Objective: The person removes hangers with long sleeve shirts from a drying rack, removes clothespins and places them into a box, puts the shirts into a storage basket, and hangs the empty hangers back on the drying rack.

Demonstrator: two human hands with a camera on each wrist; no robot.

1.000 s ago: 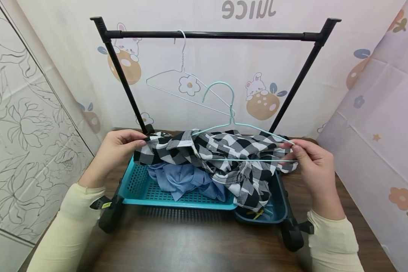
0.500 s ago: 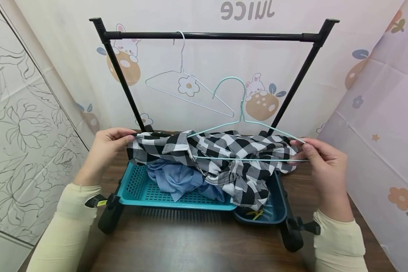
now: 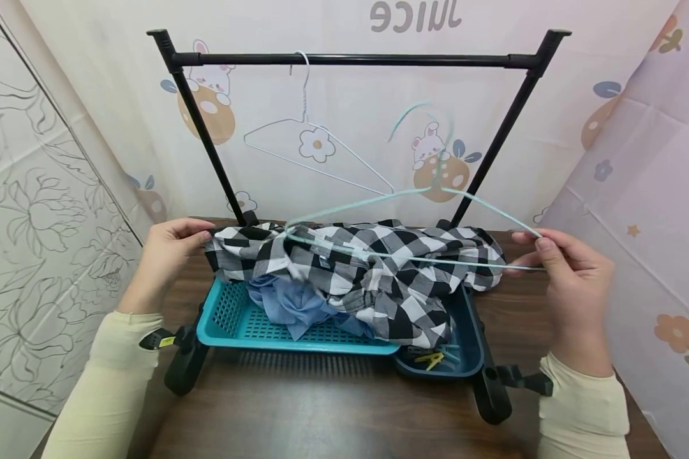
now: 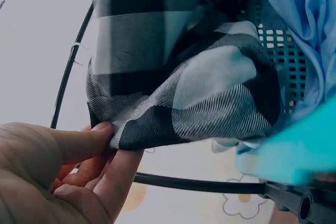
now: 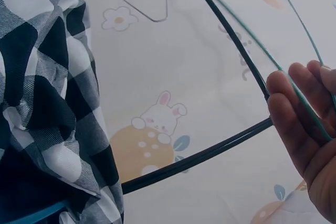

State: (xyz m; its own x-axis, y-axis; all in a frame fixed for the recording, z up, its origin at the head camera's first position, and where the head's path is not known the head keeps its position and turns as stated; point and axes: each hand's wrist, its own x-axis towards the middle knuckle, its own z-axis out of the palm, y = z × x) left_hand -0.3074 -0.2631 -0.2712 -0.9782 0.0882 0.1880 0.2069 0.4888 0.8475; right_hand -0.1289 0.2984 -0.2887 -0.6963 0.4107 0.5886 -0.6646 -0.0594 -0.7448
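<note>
A black-and-white checked shirt [image 3: 413, 293] lies bunched across the baskets in the head view. My left hand [image 3: 169, 255] pinches its left end between thumb and fingers; the left wrist view shows the pinched cloth corner [image 4: 144, 129]. With my right hand [image 3: 577, 274] I hold a mint-green wire hanger [image 3: 459, 261] by its right corner. The hanger's left corner lies over the shirt near the collar, and its hook stands up, blurred. In the right wrist view, the green wire [image 5: 252, 36] passes between my fingers, apart from the shirt.
A black rack bar [image 3: 407, 60] spans behind, with a white wire hanger [image 3: 305, 95] on it. Blue cloth [image 3: 289, 309] lies in a teal basket [image 3: 298, 347]. Yellow and blue clothespins [image 3: 430, 361] sit in a dark blue tray [image 3: 473, 370] at the right.
My right hand has moved right, drawing the green hanger rightward and tilting it, its hook rising; its left corner now shows above the shirt. My left hand has shifted left with the shirt's end.
</note>
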